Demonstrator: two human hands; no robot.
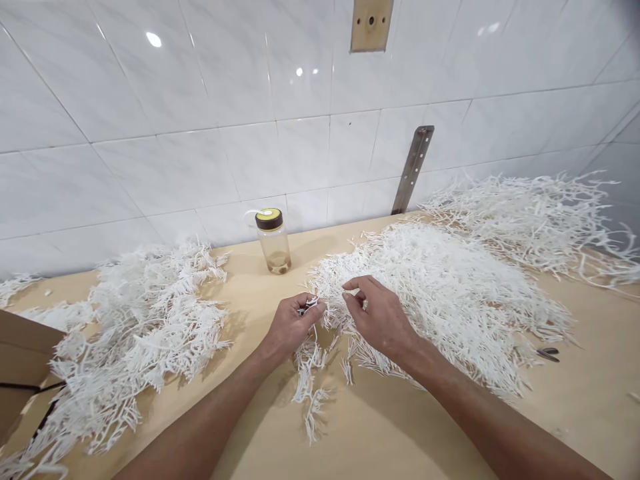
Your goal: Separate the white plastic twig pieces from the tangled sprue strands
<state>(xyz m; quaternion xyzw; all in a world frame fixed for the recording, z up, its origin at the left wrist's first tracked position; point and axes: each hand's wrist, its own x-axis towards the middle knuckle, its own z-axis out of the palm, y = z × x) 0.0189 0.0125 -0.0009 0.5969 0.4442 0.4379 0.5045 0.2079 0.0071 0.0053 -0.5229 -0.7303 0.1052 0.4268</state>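
Observation:
My left hand (295, 319) is closed, its thumb and fingers pinching a small branched white strand (311, 303). To its right, my right hand (375, 312) is held in a near pinch with thumb and index tips close together; whether anything tiny sits between them I cannot make out. Just behind both hands spreads a large heap of short, thin white pieces (440, 287). Below my left hand a few branched white clusters (307, 373) lie on the tan table (380, 427).
Another heap of branched white strands (150, 320) lies at left, beside a cardboard box (30, 360). A lidded clear jar (275, 247) stands near the tiled wall. Longer white strands (540, 213) pile up at back right. A small dark tool (549, 354) lies right; a metal bracket (414, 167) leans on the wall.

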